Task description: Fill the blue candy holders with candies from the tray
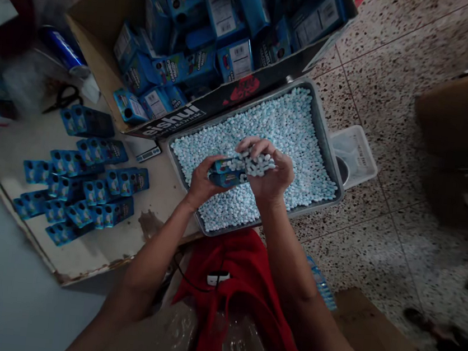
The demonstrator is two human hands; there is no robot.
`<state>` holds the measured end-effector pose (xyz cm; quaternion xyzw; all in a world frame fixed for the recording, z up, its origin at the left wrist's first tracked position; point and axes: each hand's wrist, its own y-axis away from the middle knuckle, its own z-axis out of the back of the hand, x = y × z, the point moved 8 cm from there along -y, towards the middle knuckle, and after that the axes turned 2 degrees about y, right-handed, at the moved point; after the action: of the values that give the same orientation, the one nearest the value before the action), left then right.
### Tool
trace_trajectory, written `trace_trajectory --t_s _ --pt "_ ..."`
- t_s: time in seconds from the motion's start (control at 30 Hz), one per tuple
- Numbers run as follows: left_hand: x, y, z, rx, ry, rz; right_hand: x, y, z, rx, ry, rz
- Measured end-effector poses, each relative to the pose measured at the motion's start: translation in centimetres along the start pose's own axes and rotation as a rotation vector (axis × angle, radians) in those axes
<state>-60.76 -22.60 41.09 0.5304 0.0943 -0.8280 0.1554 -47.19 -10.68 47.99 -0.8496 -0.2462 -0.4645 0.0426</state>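
My left hand (204, 182) grips what look like two small blue candy boxes (225, 179) side by side, their ends turned toward my right hand. Cupped against those ends, my right hand (276, 181) holds a heap of small white and pale blue candies (259, 165). Some candies lie at the edge of the boxes, whose openings are partly hidden. Both hands are above a grey tray (321, 135) filled with the same kind of candies (230, 211).
A large cardboard carton (98, 64) full of blue boxes stands beyond the tray. Several small blue boxes (97, 192) stand in rows on the worn table (133, 246) at left, near scissors (66, 98) and a small scale (148, 153). A clear plastic container (360, 156) sits right of the tray.
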Motion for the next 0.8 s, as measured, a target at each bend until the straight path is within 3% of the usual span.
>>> trace_trajectory --t_s 0.2,0.33,0.43,0.5,0.57,0.63,0.73,0.8 --pt "0.0 -0.7 -0.1 -0.021 -0.016 -0.006 -0.1 -0.2 0.5 -0.006 0.057 0.047" --pt "0.2 -1.2 -0.2 -0.072 0.007 -0.012 -0.9 0.1 0.2 -0.026 0.156 -0.021" --pt "0.7 -1.3 -0.8 -0.038 0.059 -0.018 -0.4 1.1 -1.0 0.105 0.317 0.01" --pt "1.5 -1.1 -0.4 -0.091 0.1 0.012 -0.1 1.9 -0.9 0.201 0.45 0.039" --pt "2.5 -0.7 0.2 -0.184 0.118 0.058 0.0 2.2 1.5 0.189 0.586 0.04" --pt "3.7 -0.1 0.7 -0.278 0.103 0.107 0.0 1.6 6.2 0.051 0.747 0.046" --pt "5.6 0.4 1.0 -0.425 0.079 0.14 0.0 -0.8 13.5 -0.146 1.066 0.118" --pt "6.9 0.2 0.6 -0.528 0.099 0.136 -0.8 -3.3 16.2 -0.141 1.283 0.138"
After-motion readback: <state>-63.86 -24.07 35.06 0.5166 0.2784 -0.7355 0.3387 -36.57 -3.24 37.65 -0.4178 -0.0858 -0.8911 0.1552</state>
